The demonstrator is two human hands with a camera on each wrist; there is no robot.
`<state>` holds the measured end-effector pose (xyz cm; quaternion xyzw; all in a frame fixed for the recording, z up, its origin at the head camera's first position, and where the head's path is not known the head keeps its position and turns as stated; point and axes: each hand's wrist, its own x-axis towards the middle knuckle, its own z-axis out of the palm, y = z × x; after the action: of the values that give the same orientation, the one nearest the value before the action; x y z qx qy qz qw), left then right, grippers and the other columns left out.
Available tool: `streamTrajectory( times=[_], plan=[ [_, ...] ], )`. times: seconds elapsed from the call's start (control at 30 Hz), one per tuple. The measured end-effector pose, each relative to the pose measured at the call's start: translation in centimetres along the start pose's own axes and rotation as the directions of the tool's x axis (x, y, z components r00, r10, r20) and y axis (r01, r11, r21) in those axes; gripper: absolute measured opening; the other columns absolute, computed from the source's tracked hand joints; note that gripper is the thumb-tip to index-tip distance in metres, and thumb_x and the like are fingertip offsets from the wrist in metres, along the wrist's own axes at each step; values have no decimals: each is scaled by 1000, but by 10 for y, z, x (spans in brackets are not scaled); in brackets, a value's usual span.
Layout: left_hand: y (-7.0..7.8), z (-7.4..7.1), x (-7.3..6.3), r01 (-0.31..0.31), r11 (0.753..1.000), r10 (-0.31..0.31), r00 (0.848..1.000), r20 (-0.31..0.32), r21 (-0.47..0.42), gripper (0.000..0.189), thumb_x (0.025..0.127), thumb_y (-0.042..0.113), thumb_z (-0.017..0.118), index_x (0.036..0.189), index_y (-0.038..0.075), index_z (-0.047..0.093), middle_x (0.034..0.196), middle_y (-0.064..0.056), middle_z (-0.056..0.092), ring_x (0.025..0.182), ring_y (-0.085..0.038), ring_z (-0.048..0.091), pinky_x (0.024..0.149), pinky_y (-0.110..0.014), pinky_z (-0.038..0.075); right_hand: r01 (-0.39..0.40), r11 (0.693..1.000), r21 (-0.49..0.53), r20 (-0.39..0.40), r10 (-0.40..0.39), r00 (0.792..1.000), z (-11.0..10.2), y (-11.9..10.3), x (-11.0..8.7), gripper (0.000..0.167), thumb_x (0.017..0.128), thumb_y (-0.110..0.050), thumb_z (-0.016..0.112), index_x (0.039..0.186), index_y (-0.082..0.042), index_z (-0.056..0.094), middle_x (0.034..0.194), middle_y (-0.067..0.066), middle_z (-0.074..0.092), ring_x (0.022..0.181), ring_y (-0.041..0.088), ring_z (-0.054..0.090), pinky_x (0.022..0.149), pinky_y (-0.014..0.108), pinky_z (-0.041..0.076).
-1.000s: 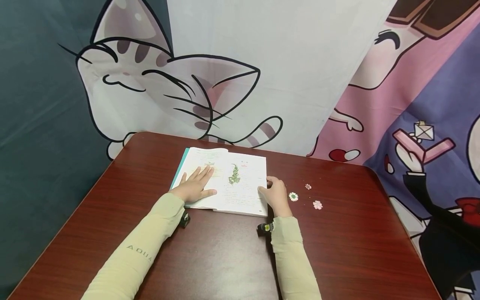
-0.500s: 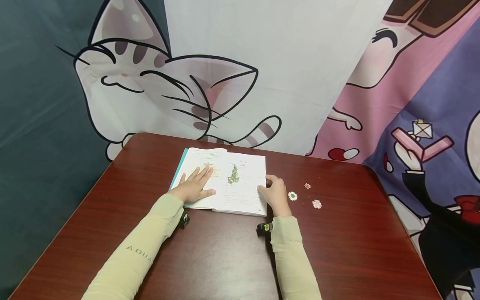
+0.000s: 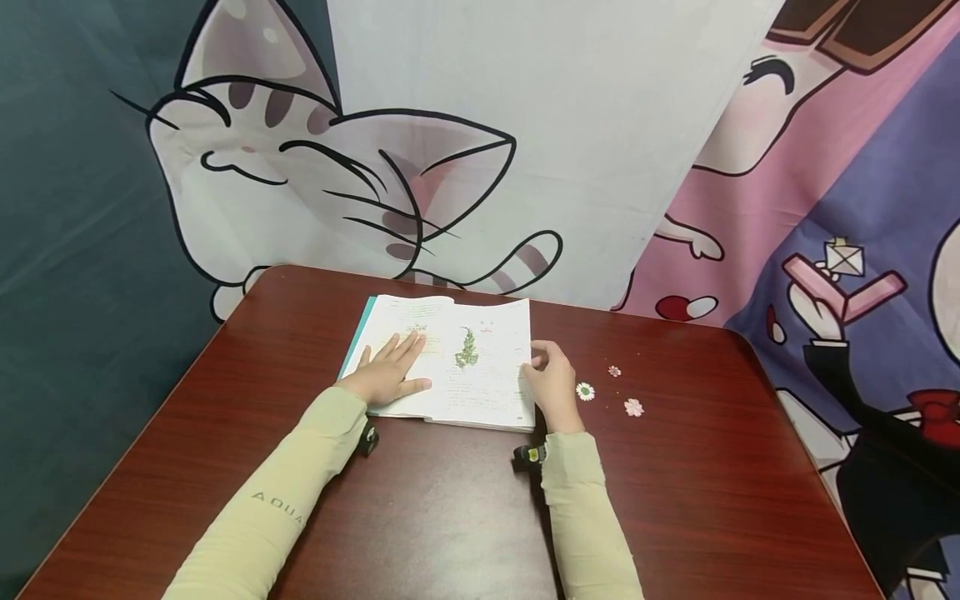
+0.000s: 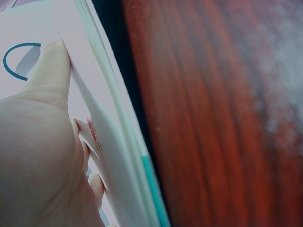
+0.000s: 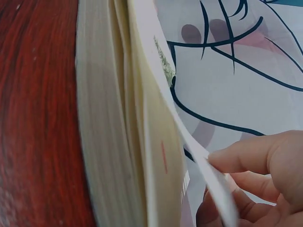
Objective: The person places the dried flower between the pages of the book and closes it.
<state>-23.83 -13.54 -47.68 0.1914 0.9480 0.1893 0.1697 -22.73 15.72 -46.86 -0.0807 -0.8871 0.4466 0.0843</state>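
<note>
An open book [image 3: 491, 400] lies on the table, with a green leafy sprig [image 3: 467, 348] on its right-hand page. My left hand [image 3: 386, 375] rests on the left-hand page, fingers spread. At the book's right edge, my right hand [image 3: 553, 385] pinches a page [image 5: 201, 158] between thumb and fingers. In the right wrist view that page stands lifted off the thick stack of pages [image 5: 102, 118], and the sprig shows on its far face. The left wrist view has the left thumb [image 4: 54, 71] lying along the page beside the book's lower edge.
Right of the book lie a white daisy-like flower [image 3: 585, 392], a pink flower [image 3: 633, 407] and a smaller pinkish flower [image 3: 615, 372]. The dark red wooden table [image 3: 450, 508] reaches back to a printed cartoon cloth [image 3: 600, 167].
The right-hand page's outer edge has come up, raised by my right hand, whose fingers have moved slightly up and away from the book's edge. My left hand has stayed in place.
</note>
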Motion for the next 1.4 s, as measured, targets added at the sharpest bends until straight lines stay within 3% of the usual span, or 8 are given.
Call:
streamTrajectory(
  times=[0.33, 0.53, 0.67, 0.8, 0.87, 1.13, 1.3, 1.4],
  plan=[
    [-10, 6, 7, -3, 1000, 3, 1000, -8, -8, 89, 101, 63, 44, 165, 16, 4, 171, -7, 0, 156, -34, -6, 116, -70, -7, -25, 994, 105, -59, 32, 998, 0, -5, 2, 32, 88, -5, 69, 119, -2, 71, 84, 8, 64, 79, 24, 57, 73, 33, 44],
    [-14, 8, 10, -3, 1000, 2, 1000, -10, -12, 90, 100, 66, 44, 165, 17, 3, 171, -5, -1, 156, -33, -7, 116, -69, -8, -10, 970, 242, -111, 38, 993, -1, -12, 0, 23, 92, -10, 64, 112, -2, 73, 80, 7, 62, 75, 18, 54, 69, 28, 43],
    [-10, 5, 6, -16, 1000, 15, 1000, -15, -24, 92, 99, 68, 43, 165, 15, 5, 171, -8, 0, 156, -36, -6, 115, -70, -8, 10, 920, 392, -108, 35, 994, 0, -16, -1, 22, 99, -7, 56, 111, 1, 73, 81, 9, 62, 70, 13, 56, 64, 24, 48],
    [-5, 1, 2, -21, 999, 21, 1000, -11, -32, 92, 100, 67, 42, 165, 13, 6, 171, -10, 0, 155, -37, -5, 115, -70, -8, -15, 820, 572, -39, 46, 998, 3, -17, -1, 24, 100, 0, 51, 114, 7, 69, 85, 9, 66, 68, 11, 62, 61, 22, 53],
    [-3, -1, 1, -20, 1000, 19, 1000, -8, -25, 90, 101, 64, 43, 164, 12, 6, 171, -11, 0, 155, -37, -4, 115, -71, -7, -30, 790, 613, 1, 37, 999, 7, -16, -1, 24, 99, 2, 51, 115, 9, 68, 89, 8, 68, 70, 10, 64, 62, 21, 53],
    [-1, -2, 1, -9, 1000, 9, 1000, 1, -1, 87, 103, 59, 45, 164, 12, 5, 171, -11, 1, 155, -37, -3, 116, -71, -4, -10, 849, 529, 171, -94, 981, 23, -9, -2, 30, 104, -12, 55, 127, 4, 65, 105, 16, 70, 83, 9, 62, 68, 20, 51],
    [-1, -2, 2, -10, 1000, 10, 1000, 3, -8, 88, 103, 59, 46, 164, 12, 5, 170, -12, 0, 155, -38, -4, 115, -71, -5, 116, 857, 502, 258, -277, 926, 34, -11, -5, 34, 103, -7, 52, 132, 10, 56, 120, 26, 62, 104, 12, 58, 98, 26, 46],
    [-2, -1, 1, -8, 1000, 8, 1000, 3, -4, 88, 103, 59, 46, 164, 11, 5, 170, -12, 1, 155, -38, -4, 115, -71, -5, 155, 863, 481, 296, -327, 897, 43, -14, -6, 36, 101, -6, 56, 132, 11, 54, 124, 27, 60, 110, 15, 55, 106, 31, 40]
  ],
)
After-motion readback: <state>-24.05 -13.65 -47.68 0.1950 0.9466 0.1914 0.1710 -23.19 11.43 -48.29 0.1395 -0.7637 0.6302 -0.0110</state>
